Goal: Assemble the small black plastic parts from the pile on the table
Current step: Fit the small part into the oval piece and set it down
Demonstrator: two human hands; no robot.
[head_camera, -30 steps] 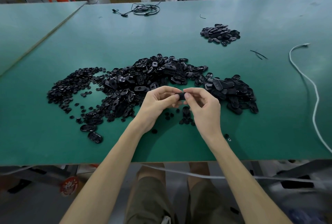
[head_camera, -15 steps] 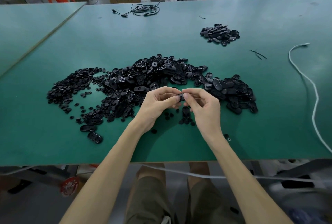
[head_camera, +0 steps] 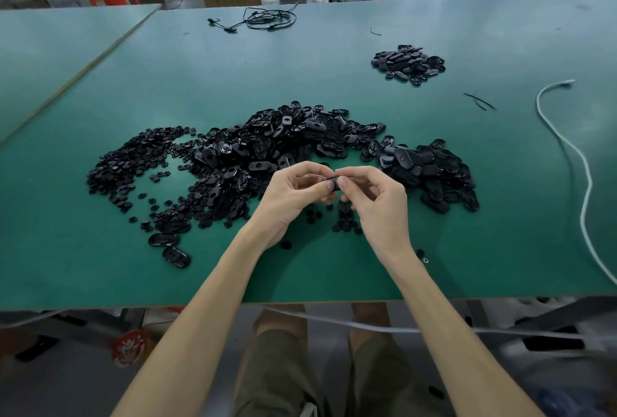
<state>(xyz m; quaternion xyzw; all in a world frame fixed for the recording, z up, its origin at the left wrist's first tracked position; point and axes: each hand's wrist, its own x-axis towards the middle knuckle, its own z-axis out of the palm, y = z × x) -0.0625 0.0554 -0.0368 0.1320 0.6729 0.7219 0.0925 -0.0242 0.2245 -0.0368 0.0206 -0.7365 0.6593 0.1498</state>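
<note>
A wide pile of small black plastic parts point(head_camera: 287, 149) spreads over the middle of the green table point(head_camera: 334, 76); small round pieces lie at its left, larger oval shells at its centre and right. Just in front of the pile, my left hand point(head_camera: 293, 196) and my right hand point(head_camera: 377, 202) meet above the table. Both pinch one small black part point(head_camera: 335, 181) between thumbs and fingertips; most of it is hidden by the fingers. A few loose round pieces point(head_camera: 344, 223) lie under my hands.
A smaller heap of black oval parts point(head_camera: 407, 64) sits at the back right. A white cable point(head_camera: 567, 149) snakes along the right side, a black cable bundle point(head_camera: 267, 20) lies at the far edge. Two oval shells point(head_camera: 170, 248) lie front left. Boxes and orange stools stand behind the table.
Both hands stay together in front of the pile on the same small part; only the fingertips have shifted slightly.
</note>
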